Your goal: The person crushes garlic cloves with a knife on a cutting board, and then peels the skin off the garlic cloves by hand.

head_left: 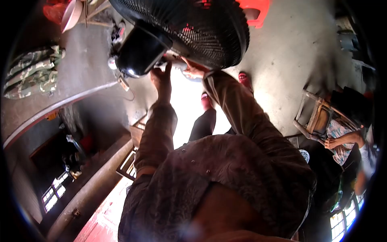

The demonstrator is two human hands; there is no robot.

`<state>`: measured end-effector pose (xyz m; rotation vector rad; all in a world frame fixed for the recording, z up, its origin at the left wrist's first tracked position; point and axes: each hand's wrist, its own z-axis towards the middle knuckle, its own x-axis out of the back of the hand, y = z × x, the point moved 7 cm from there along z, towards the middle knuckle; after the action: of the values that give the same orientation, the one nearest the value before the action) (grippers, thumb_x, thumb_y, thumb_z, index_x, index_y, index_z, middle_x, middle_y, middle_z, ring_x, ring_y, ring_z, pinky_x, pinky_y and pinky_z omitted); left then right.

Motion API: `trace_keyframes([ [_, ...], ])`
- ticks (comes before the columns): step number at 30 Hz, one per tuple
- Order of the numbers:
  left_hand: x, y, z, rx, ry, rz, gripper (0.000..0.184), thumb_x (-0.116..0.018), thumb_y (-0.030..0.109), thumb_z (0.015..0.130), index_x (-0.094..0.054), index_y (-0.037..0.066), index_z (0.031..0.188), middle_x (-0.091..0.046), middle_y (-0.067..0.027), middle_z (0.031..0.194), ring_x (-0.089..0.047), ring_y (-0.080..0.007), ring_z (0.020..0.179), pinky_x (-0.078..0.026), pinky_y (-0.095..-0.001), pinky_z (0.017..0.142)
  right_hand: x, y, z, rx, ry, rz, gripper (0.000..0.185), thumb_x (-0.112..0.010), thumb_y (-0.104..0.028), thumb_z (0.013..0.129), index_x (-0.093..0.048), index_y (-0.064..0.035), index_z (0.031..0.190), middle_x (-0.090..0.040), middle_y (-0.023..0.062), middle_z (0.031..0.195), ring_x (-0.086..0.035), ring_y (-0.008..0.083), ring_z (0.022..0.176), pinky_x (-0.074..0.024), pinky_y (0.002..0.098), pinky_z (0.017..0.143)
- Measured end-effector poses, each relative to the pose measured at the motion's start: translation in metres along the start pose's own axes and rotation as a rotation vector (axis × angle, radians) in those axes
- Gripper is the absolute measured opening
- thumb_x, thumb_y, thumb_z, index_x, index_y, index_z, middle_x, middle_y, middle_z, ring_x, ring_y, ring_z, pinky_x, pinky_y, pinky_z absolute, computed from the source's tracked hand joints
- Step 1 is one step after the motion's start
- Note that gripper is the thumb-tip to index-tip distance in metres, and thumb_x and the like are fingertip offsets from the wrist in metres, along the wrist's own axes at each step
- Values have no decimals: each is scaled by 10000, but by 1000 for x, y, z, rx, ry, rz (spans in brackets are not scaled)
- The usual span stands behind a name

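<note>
A large black electric fan fills the upper middle, its round wire grille (pixel 213 36) facing away and its glossy motor housing (pixel 139 50) on the left. My left hand (pixel 162 78) reaches up under the housing, thumb and fingers closed around the fan's neck area. Just right of it, my right hand (pixel 194 69) is at the same part below the grille, its fingers bent around it. The grille and the glare hide part of the fingertips. A light-coloured piece of the fan shows between the two hands.
A red plastic stool (pixel 256 12) stands beyond the fan. To the right is a wooden chair (pixel 314 113), with a seated person's hand (pixel 332 142) close by. Camouflage cloth (pixel 34 72) lies at left, near a pink basin (pixel 72 15). A doorway wall edge (pixel 92 193) runs lower left.
</note>
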<state>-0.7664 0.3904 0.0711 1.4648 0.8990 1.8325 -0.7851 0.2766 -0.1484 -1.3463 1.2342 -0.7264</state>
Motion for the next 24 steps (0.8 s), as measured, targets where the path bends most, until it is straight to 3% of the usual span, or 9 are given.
trace_keyframes([
  [1,4,-15,-11,232,-103,5,571,-794,117,773,-486,8,1241,-572,-68,848,-493,-155,735,-435,-314,689,4,-7,-13,-56,39,276,592,-643,-156,914,-354,-194,1429,-559,10,865,-521,93,672,-443,251,582],
  [3,-5,-78,-33,259,-125,-35,498,-773,124,791,-514,16,1203,-559,-36,729,-489,-132,636,-425,-281,591,12,-7,-53,-176,137,577,474,-657,-206,918,-463,-170,1348,-528,-31,798,-503,71,666,-428,233,577],
  [5,-24,-74,-84,610,-471,-38,195,-663,211,892,-634,48,996,-583,-36,710,-513,-121,544,-410,-283,503,34,19,-98,-406,253,555,179,-689,-288,897,-560,-163,891,-487,-50,754,-498,75,653,-419,227,589],
  [6,-44,-98,-118,601,-610,-416,166,-630,209,904,-646,63,980,-581,-37,694,-510,-113,524,-410,-271,482,47,13,-126,-355,232,466,167,-673,-275,909,-578,-139,923,-516,-27,739,-504,90,633,-416,234,559],
  [8,-83,-42,-171,834,-877,-426,167,-590,188,906,-645,52,985,-612,-48,716,-567,-134,535,-486,-272,515,68,-2,-179,-397,283,410,210,-597,-251,955,-625,-69,1056,-586,46,765,-521,115,615,-428,254,530],
  [10,-136,-24,-206,768,-1134,-465,150,-584,151,911,-616,53,1020,-603,-65,752,-568,-128,564,-511,-294,503,95,-35,-224,-389,330,433,182,-586,-218,969,-597,-55,1049,-567,34,762,-534,112,605,-433,244,510],
  [11,-156,12,-208,611,-1136,-376,181,-591,180,929,-574,38,1039,-574,-60,738,-548,-124,555,-504,-295,492,110,-52,-243,-382,388,402,182,-543,-178,974,-605,-63,1100,-556,30,743,-497,103,590,-409,234,508],
  [15,-235,121,-217,745,-1112,-616,252,-646,186,918,-490,27,1035,-552,-69,734,-533,-123,554,-477,-274,453,185,-107,-296,-270,460,520,164,-519,-113,968,-551,-75,1124,-530,4,716,-464,97,568,-401,251,506],
  [24,-371,263,-170,676,-1130,-980,213,-642,165,924,-509,49,1044,-565,-52,775,-566,-131,616,-495,-283,525,346,-222,-309,-89,600,580,271,-527,-117,959,-523,-46,1220,-601,58,882,-596,132,788,-512,262,692],
])
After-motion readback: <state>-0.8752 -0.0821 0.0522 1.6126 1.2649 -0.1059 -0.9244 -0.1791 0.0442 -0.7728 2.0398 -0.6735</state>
